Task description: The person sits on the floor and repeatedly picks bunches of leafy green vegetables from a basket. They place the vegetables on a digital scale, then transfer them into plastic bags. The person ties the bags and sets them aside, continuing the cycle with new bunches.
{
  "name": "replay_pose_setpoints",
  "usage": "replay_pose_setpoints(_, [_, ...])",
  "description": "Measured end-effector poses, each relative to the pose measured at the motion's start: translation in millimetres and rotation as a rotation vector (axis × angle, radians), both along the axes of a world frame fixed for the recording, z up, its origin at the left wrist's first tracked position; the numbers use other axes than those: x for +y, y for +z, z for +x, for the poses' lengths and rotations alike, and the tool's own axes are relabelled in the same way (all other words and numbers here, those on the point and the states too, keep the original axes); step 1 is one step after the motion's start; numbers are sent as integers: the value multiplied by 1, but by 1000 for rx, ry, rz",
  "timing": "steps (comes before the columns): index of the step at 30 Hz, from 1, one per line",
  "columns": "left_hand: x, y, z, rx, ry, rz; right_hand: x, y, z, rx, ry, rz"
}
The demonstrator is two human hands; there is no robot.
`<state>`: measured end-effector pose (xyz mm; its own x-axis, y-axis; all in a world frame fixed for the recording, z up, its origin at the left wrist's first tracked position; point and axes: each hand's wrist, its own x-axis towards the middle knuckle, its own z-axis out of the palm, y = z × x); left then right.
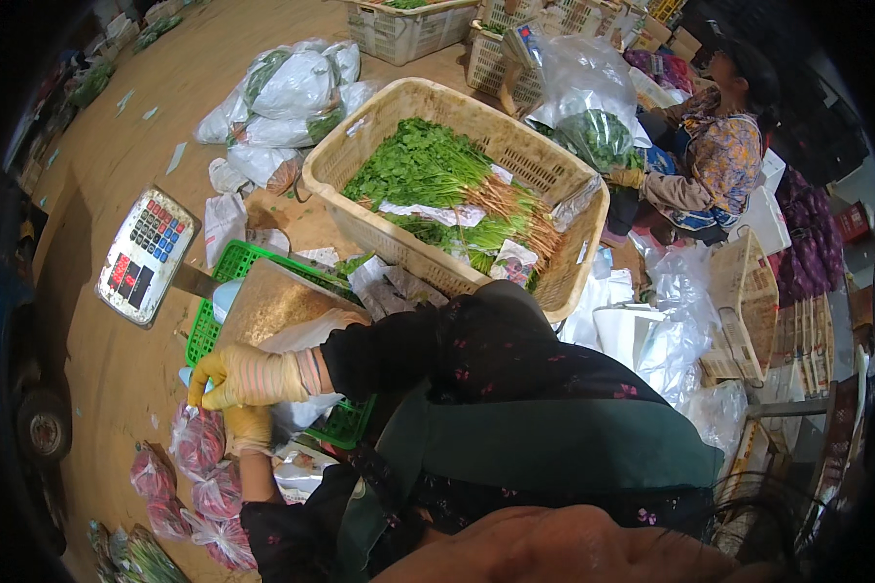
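Note:
My right hand (pixel 251 376), in a yellowish glove with a striped cuff, has its fingers closed on the gathered top of a clear plastic bag of red produce (pixel 198 442), possibly chillies. Just below it, my left hand (pixel 249 427), gloved in yellow, is close against the same bag. Its fingertips are partly hidden, so its grip is unclear. More bags of red produce (pixel 217 490) lie on the ground beneath. Beside my right hand is the metal scale platform (pixel 270 295), partly covered by thin plastic, over a green plastic crate (pixel 203 331).
The scale's display panel (pixel 146 255) stands on a post to the left. A large beige crate (pixel 394 240) holds coriander bunches (pixel 415 164). Bagged greens (pixel 292 91) lie beyond. At the right, a seated person (pixel 714 160) handles a bag of greens (pixel 594 135). A wheel (pixel 44 431) stands at far left.

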<state>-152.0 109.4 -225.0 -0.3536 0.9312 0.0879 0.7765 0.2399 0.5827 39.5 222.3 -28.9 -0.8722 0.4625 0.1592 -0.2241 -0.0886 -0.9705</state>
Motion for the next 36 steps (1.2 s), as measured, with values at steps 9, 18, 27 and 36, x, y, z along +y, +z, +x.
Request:
replay_pose_setpoints(9, [16, 32, 39, 1, -29, -52, 9, -15, 1, 157, 264, 329])
replay_pose_setpoints(18, [-18, 44, 38, 313, -46, -497, 65, -110, 35, -578, 822, 519])
replay_pose_setpoints(27, [-25, 122, 72, 267, 17, -377, 243, -203, -4, -991, 154, 314])
replay_pose_setpoints(36, [-18, 138, 99, -354, 19, 11, 234, -234, -171, -849, -166, 957])
